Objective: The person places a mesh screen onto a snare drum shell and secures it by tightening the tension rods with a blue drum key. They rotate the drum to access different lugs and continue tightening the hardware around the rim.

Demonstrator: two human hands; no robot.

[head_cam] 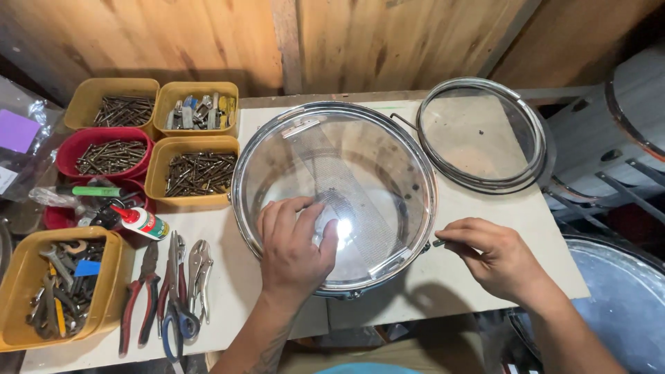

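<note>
Your left hand (pixel 294 253) lies flat with fingers spread on the clear head of the snare drum (pixel 388 149), which sits in the middle of the tabletop (pixel 228 277). Your right hand (pixel 492 256) pinches a small dark piece (pixel 438 242) beside the drum rim; what it is, you cannot make out. 1 loose hoop (pixel 537 149) lies behind. 4 yellow trays (pixel 195 201) and 1 red bowl (pixel 80 142) hold screws and tools, 1 tray cut off at the left. 3 pliers (pixel 170 291) lie in front of them. The wall is wooden.

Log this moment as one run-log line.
left hand: flat on clear drum head | right hand: fingers pinching small screw at drum rim | spare hoop: on table, apart
</note>
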